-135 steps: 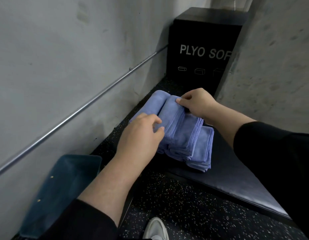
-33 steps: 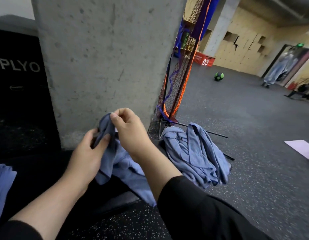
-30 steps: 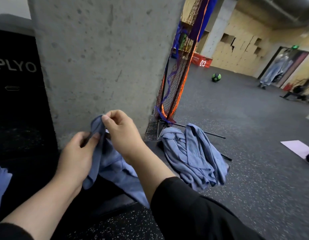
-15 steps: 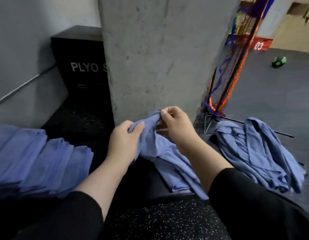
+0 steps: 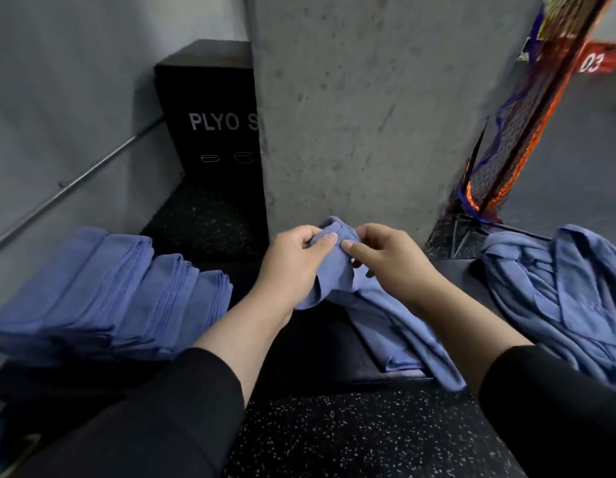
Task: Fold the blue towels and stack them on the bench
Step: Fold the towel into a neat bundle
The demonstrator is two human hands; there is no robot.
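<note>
A crumpled blue towel (image 5: 379, 315) hangs from both my hands over the middle of the black padded bench (image 5: 320, 353). My left hand (image 5: 292, 263) pinches its bunched top edge between thumb and fingers. My right hand (image 5: 389, 260) grips the same edge right beside it, fingertips nearly touching the left thumb. The towel's lower part trails down over the bench's front edge. A stack of folded blue towels (image 5: 106, 298) lies on the bench at the left. A heap of unfolded blue towels (image 5: 558, 298) lies on the bench at the right.
A concrete pillar (image 5: 361, 108) rises directly behind the bench. A black plyo box (image 5: 210, 112) stands at the back left against a grey wall with a metal rail (image 5: 78, 181). A netted frame (image 5: 527, 108) leans at the right. Speckled rubber floor (image 5: 354, 436) lies below.
The view swung left from the heap, bringing the folded stack into sight. Both hands have gathered the towel's top edge closer together, and they still hold the towel picked from the heap.
</note>
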